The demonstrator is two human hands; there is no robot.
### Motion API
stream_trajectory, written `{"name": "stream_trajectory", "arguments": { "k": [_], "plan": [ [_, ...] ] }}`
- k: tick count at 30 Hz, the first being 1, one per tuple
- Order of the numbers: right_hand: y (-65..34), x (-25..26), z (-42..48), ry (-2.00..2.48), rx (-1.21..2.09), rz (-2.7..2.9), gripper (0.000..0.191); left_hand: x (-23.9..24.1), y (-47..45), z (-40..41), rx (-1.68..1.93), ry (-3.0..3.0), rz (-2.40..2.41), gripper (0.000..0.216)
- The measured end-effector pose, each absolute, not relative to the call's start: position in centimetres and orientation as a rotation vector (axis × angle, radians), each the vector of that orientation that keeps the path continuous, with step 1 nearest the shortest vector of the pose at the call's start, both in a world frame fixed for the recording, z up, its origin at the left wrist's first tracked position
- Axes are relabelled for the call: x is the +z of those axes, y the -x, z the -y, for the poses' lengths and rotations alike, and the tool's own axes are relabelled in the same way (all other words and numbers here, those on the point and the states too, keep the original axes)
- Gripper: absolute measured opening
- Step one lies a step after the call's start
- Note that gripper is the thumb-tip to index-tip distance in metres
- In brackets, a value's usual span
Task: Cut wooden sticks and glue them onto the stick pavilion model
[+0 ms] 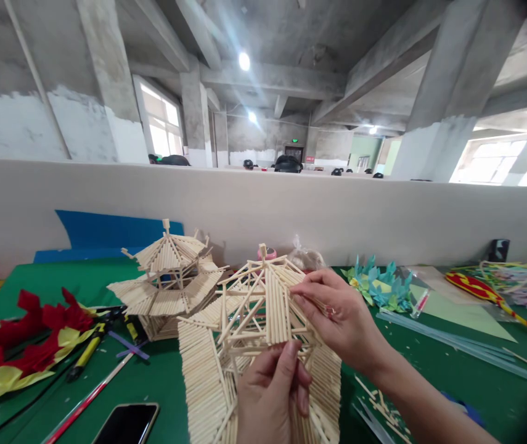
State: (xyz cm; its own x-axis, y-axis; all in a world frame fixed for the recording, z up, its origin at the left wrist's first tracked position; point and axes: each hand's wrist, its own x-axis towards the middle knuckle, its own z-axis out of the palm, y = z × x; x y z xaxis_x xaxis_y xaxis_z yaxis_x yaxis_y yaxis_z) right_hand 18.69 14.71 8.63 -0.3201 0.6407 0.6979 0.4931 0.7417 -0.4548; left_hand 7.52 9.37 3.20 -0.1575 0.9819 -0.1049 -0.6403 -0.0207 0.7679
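A pavilion model [263, 308] made of pale wooden sticks stands in front of me. One section of its upper roof is covered by a panel of sticks [277, 308] laid side by side, while the other sections show bare frame. My left hand [275, 379] is closed at the lower end of that panel, thumb and fingers pinching the stick ends. At the panel's upper right edge, my right hand [337, 314] pinches the sticks with fingertips together; exactly which stick it grips is partly hidden by the fingers.
A second stick pavilion [171, 283] stands behind on the left. Around it lie a glue gun [92, 345], red paper shapes [23, 339] and a phone [127, 424]. At right are glue sticks [457, 345], loose stick pieces [383, 407], scissors [371, 422] and teal paper leaves [378, 283]. A white partition [263, 203] rises behind.
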Motion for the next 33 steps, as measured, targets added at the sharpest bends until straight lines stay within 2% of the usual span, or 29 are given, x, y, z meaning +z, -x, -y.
{"name": "stream_trajectory", "arguments": {
  "k": [9, 33],
  "plan": [
    [-19.00, 8.59, -14.21, 0.871, -0.023, 2.116, 0.024, 3.52, -7.63, -9.24, 1.565, -0.572, -0.840, 0.028],
    [-18.92, 8.88, -13.95, 0.868, -0.114, 2.167, 0.023, 3.31, -7.39, -9.12, 1.540, -0.573, -0.839, 0.025]
  ]
}}
